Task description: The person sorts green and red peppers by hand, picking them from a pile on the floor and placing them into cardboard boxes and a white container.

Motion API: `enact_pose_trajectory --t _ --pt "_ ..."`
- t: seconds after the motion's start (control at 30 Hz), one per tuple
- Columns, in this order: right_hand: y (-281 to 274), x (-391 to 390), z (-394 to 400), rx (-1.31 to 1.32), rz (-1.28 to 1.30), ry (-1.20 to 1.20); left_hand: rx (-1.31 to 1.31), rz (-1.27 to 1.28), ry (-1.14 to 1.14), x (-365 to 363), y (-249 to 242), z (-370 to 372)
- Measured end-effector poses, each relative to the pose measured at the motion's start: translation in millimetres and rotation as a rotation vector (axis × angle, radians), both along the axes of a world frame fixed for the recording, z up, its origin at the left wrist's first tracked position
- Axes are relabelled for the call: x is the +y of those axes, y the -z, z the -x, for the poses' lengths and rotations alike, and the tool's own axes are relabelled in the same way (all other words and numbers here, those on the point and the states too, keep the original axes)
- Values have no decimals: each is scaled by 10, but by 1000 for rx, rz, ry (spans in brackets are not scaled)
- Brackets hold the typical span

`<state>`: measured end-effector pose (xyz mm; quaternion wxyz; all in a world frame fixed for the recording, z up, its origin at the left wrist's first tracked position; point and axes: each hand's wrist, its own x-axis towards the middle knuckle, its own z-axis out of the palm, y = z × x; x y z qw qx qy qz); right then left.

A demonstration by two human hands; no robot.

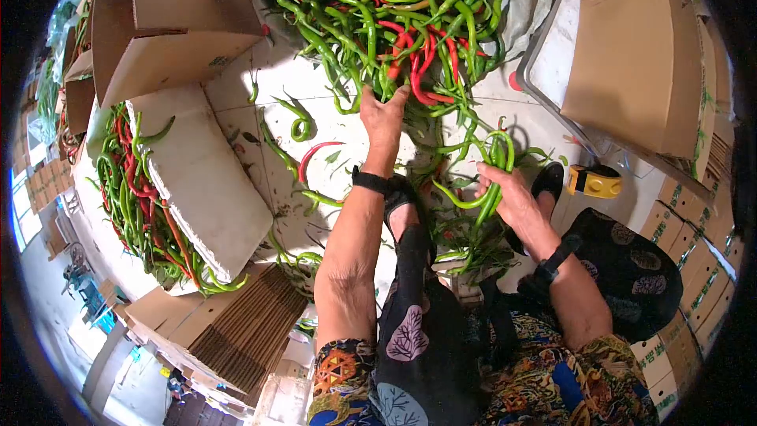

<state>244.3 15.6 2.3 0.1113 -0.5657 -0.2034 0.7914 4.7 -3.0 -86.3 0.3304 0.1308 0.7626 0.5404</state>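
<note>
A heap of long green and red chili peppers point(371, 24) spills out of a pale woven sack point(536, 0). My left hand point(382, 120) is at the heap's near edge, thumb and finger closed around some chili peppers there; its other fingertips are hidden among them. Over the floor to the right, my right hand point(509, 193) grips a small bunch of green chili peppers point(493, 159), their curved ends sticking out past the fingers. Below it, loose green peppers and stems lie on the floor near my shoe point(550, 181).
At left, a white foam box point(209, 181) lies beside more red and green peppers point(130, 189). Open cardboard boxes point(177, 63) and flattened cartons point(244, 331) surround me. A yellow object point(595, 181) sits right of my shoe. Scattered peppers lie on the tiled floor point(236, 118).
</note>
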Motion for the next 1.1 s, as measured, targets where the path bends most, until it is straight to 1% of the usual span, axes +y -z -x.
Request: enact_pose_trajectory --t 0.03,0.07,0.13,0.17,0.27,0.3,0.33,0.4,0.47,0.5,0.53,0.6,0.63,0.67,0.77,0.87,0.93,1.0,1.03,1.1 --pt "-2 -6 -2 5 11 4 0 29 -13 18 -173 -34" --pt "-2 -15 5 13 24 10 -43 -5 -38 -6 -111 -40" --pt "-1 -16 24 -11 10 15 -125 -75 -94 -19 -140 -24" --pt "4 3 23 -26 0 17 -284 -146 -93 -80 -167 -52" --pt "36 12 -9 -8 -16 7 -311 19 22 -301 -502 -114" --pt "37 25 22 -6 -13 21 -354 22 18 -361 -697 -174" --pt "23 37 40 -7 -8 38 -392 -28 -1 -453 -829 -224" --pt "-21 26 32 -8 2 53 -502 -101 -16 -694 -889 -286" --pt "-52 30 55 6 1 38 -756 -124 -109 -922 -1105 -288" --pt "-41 17 41 7 19 25 -783 -197 -116 -1028 -1138 -296" --pt "-42 -12 47 9 33 11 -820 -235 -81 -1164 -1074 -270" --pt "-58 -17 61 13 45 -17 -829 -287 -103 -1314 -1055 -262" --pt "-83 -11 62 32 67 -23 -895 -346 -86 -1369 -1105 -269" --pt "-88 -35 46 33 53 -40 -979 -405 -121 -1408 -1154 -295" --pt "-117 -58 137 88 41 -139 -1019 -429 -59 -1398 -1236 -292" --pt "-249 -88 278 80 -112 -185 -1080 -436 -38 -1322 -1216 -292" --pt "-351 -95 370 101 -180 -105 -1119 -436 3 -1259 -1197 -299" --pt "-356 -51 428 114 -235 -194 -1167 -401 70 -1211 -1179 -317" --pt "-395 -41 450 116 -240 -163 -1183 -407 90 -1163 -1189 -344" --pt "-484 3 487 125 -250 -103 -1047 -308 98 -1081 -1234 -405"
